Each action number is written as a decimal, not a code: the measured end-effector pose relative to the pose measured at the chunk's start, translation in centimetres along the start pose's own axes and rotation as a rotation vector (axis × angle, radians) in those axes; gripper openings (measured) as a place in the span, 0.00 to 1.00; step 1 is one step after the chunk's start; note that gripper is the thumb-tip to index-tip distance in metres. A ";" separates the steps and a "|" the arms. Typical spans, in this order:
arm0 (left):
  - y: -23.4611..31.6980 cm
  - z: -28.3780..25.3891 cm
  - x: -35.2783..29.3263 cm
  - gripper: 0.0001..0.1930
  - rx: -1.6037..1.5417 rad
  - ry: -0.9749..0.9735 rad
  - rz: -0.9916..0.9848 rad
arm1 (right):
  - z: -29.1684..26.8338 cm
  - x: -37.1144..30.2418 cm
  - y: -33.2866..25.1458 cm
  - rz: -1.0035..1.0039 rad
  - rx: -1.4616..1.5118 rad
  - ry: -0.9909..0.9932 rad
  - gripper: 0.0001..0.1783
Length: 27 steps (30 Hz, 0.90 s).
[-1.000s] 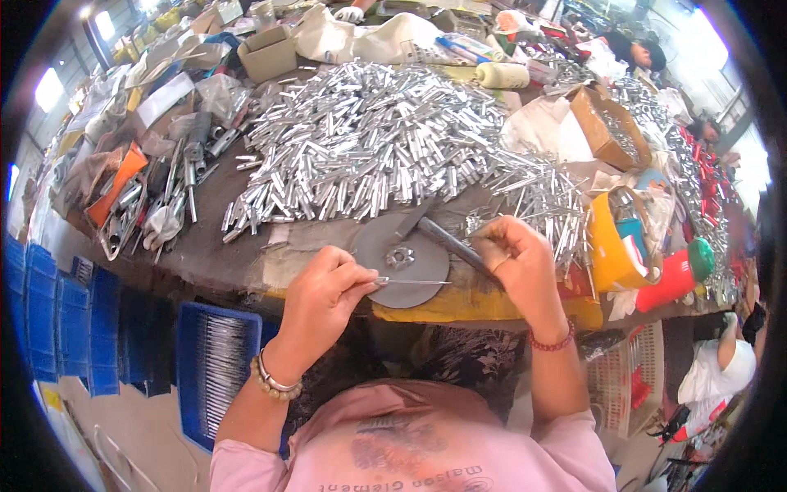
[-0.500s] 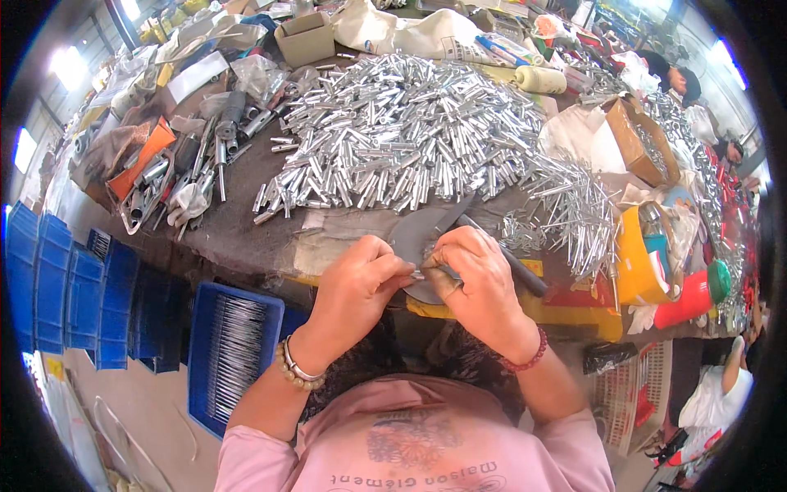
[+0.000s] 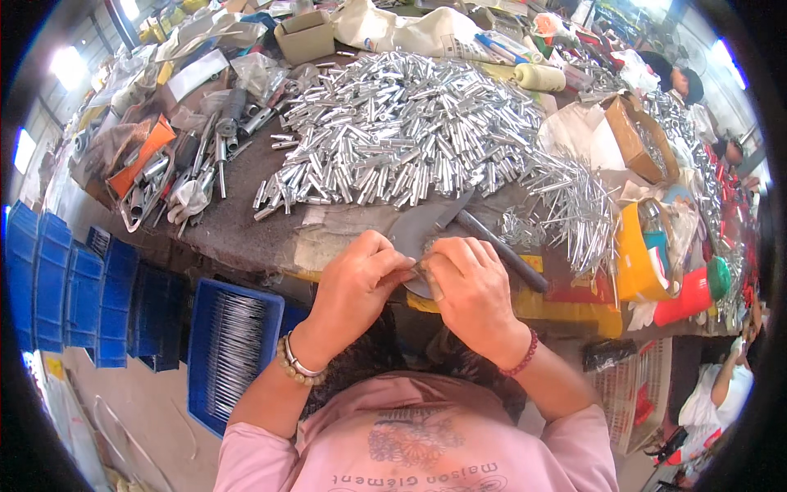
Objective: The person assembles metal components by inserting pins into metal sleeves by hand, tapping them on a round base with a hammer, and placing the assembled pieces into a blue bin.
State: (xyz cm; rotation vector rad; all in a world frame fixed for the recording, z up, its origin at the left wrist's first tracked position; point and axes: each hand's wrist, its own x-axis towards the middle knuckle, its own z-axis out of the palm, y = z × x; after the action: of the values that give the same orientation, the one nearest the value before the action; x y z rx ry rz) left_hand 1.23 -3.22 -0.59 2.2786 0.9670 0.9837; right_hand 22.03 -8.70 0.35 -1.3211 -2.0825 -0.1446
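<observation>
Left hand (image 3: 354, 281) and right hand (image 3: 471, 283) pinch a small metal piece (image 3: 416, 272), mostly hidden. Rods (image 3: 234, 353) in blue crate (image 3: 278, 316) appear done; tubes (image 3: 410, 123) heaped on worktop (image 3: 234, 217) appear outstanding.

There's a small metal piece (image 3: 418, 268) pinched between the left hand (image 3: 352, 283) and right hand (image 3: 477, 287), above the near part of that round grey disc (image 3: 412, 230). Mostly covered up, so honestly can't tell its tilt.

Tubes (image 3: 410, 131) lie heaped behind the disc (image 3: 412, 228) — bin (image 3: 202, 353) at left, open carton (image 3: 630, 148) at right
</observation>
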 end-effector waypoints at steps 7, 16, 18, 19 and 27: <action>-0.4 0.0 0.7 0.09 -0.054 -0.028 -0.044 | -3.4 0.1 3.4 0.143 -0.210 0.001 0.18; 0.1 -0.3 -0.9 0.09 -0.019 -0.042 -0.050 | -4.6 -2.3 2.8 0.232 -0.107 0.122 0.22; 0.3 -0.4 -1.1 0.08 -0.020 -0.056 -0.058 | -6.1 -2.6 1.1 0.316 0.026 0.114 0.22; 0.5 -0.5 -1.1 0.08 -0.056 -0.044 -0.081 | -6.7 -2.7 0.6 0.283 0.044 0.070 0.22; -1.1 0.2 0.4 0.07 -0.036 0.003 0.045 | -5.9 -4.1 0.7 0.174 0.034 0.095 0.23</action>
State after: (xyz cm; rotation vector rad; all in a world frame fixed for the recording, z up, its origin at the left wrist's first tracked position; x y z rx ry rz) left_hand 1.07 -2.27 -1.26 2.2791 0.8962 1.0154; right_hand 26.49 -13.96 2.40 -1.4392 -1.8739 -0.0936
